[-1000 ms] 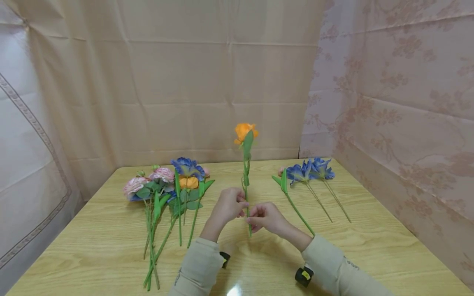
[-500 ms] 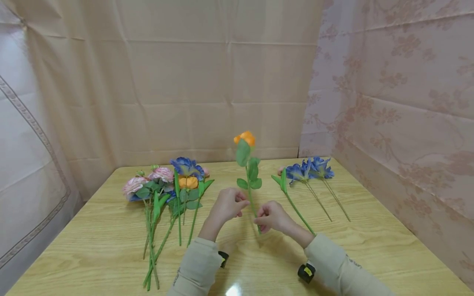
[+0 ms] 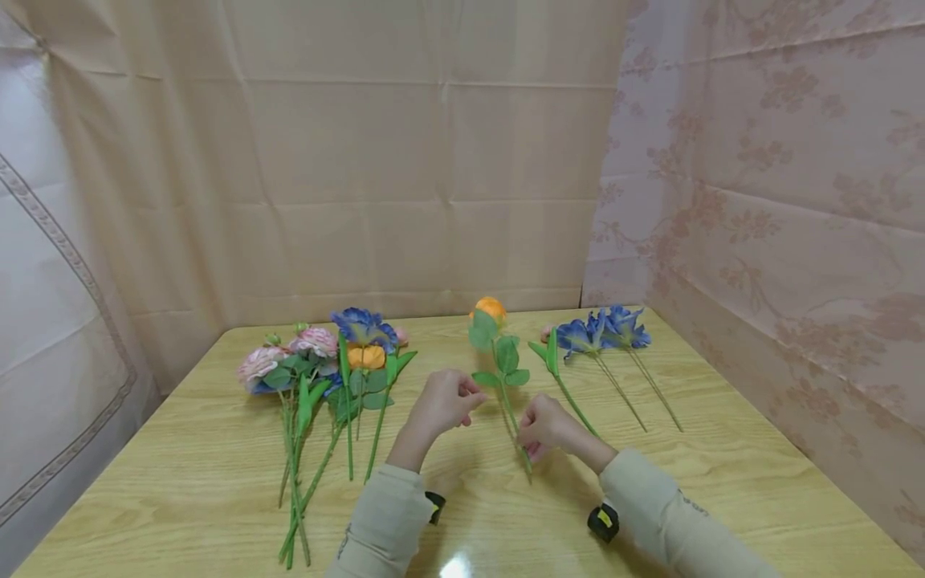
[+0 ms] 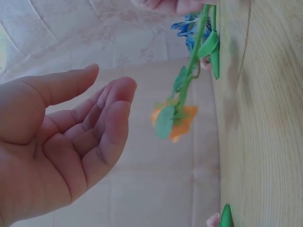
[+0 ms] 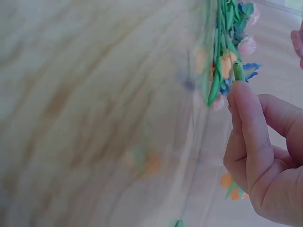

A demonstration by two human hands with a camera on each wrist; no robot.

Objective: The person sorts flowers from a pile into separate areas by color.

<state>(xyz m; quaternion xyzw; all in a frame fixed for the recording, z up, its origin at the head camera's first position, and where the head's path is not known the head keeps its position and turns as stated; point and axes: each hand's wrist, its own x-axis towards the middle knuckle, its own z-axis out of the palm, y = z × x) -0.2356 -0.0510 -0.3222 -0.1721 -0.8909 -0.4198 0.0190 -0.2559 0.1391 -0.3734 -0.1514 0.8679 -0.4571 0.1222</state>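
My right hand (image 3: 543, 425) pinches the lower stem of an orange artificial flower (image 3: 490, 308), with its green cut end showing past the fingertips in the right wrist view. The bloom leans away toward the back of the table, and rounded green leaves (image 3: 507, 353) grow along the stem. To the left of that stem hovers my left hand (image 3: 444, 401), holding nothing. In the left wrist view its thumb and loosely bent fingers (image 4: 116, 123) stand apart, with the orange bloom beyond them.
On the left of the wooden table (image 3: 181, 482) lie several flowers: pink blooms (image 3: 258, 363), a blue one (image 3: 364, 327), another orange one (image 3: 367, 356) and green-leaved stems. At right are two blue flowers (image 3: 625, 327) and a green-leaved stem (image 3: 571, 393). Beige curtains (image 3: 347, 160) stand behind.
My left hand has let go of the orange flower's stem. My right hand has moved right and slightly down with the flower, whose bloom has lowered toward the table's back edge.
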